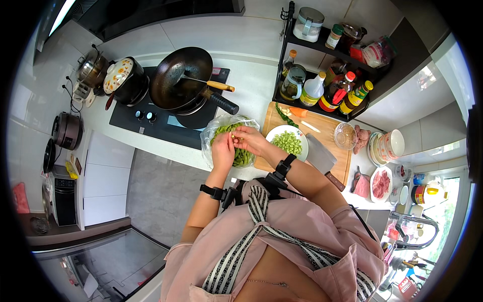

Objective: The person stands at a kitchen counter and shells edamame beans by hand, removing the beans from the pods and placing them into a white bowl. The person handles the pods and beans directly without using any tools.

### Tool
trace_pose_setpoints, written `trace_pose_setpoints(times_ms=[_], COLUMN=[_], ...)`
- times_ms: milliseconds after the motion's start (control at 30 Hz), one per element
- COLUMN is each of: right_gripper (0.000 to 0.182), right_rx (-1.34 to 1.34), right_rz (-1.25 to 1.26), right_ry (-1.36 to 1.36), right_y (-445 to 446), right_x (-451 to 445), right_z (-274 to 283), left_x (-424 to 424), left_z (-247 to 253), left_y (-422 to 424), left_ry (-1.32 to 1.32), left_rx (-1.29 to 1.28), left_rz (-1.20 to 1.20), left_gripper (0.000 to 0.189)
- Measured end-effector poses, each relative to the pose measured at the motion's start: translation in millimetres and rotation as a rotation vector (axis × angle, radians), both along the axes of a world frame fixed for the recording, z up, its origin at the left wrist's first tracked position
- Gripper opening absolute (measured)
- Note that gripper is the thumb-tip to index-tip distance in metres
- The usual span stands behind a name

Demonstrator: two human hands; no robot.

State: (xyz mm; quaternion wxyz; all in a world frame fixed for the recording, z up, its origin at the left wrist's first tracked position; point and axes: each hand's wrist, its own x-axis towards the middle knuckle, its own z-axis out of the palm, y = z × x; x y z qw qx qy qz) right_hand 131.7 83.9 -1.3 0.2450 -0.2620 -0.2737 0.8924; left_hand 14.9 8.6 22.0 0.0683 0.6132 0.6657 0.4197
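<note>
Above a clear plastic bag (206, 145) filled with green soybean pods (241, 156), my two hands meet at the fingertips. Between them is a small green soybean pod (233, 137), mostly hidden by the fingers. My left hand (222, 150) pinches it from the left, and my right hand (250, 141) grips it from the right. Close to my right wrist, a white plate (269, 135) holds a heap of shelled green soybeans (287, 142). This plate rests on a wooden cutting board (269, 117), with a cleaver (320, 153) lying beside it.
A black wok (177, 83) with a wooden-handled spatula (220, 86) sits on the cooktop (162, 128), its handle pointing towards the bag. A green chili (285, 116) and carrot (298, 111) lie on the board. Behind stands a bottle rack (281, 75); at right, a plate of meat (381, 184).
</note>
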Motion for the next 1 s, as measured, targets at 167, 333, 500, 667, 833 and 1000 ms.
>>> trace_pose_setpoints(times_ms=[167,333,500,667,833,1000], right_gripper=[0.007,0.009,0.012,0.013,0.013,0.016], right_rx=[-0.111,0.054,0.796,0.759,0.808,1.049], right_rz=[-0.035,-0.127,-0.282,-0.145,-0.105,-0.134], right_ry=[-0.001,-0.142,-0.435,-0.456,-0.458,-0.540], right_y=[-1.7,-1.6,-5.4,-7.7,-7.1,-10.3], right_x=[2.7,0.6,-6.4,-7.2,-2.8,-3.7], right_z=[6.9,2.8,14.9,25.4,13.9,17.2], left_x=[0.7,0.4,-11.5,-2.0,-5.6,-4.1], left_z=[-5.4,-5.9,-17.0,-8.4,-18.9,-21.2], left_y=[-1.7,-1.8,0.9,0.7,1.6,2.1], left_ry=[0.068,-0.001,0.001,-0.453,-0.770,-0.896], left_rx=[0.045,0.080,0.088,-0.061,-0.082,-0.085], left_rz=[0.039,0.061,0.065,0.060,0.027,0.022], left_gripper=[0.014,0.017,0.023,0.024,0.026,0.025])
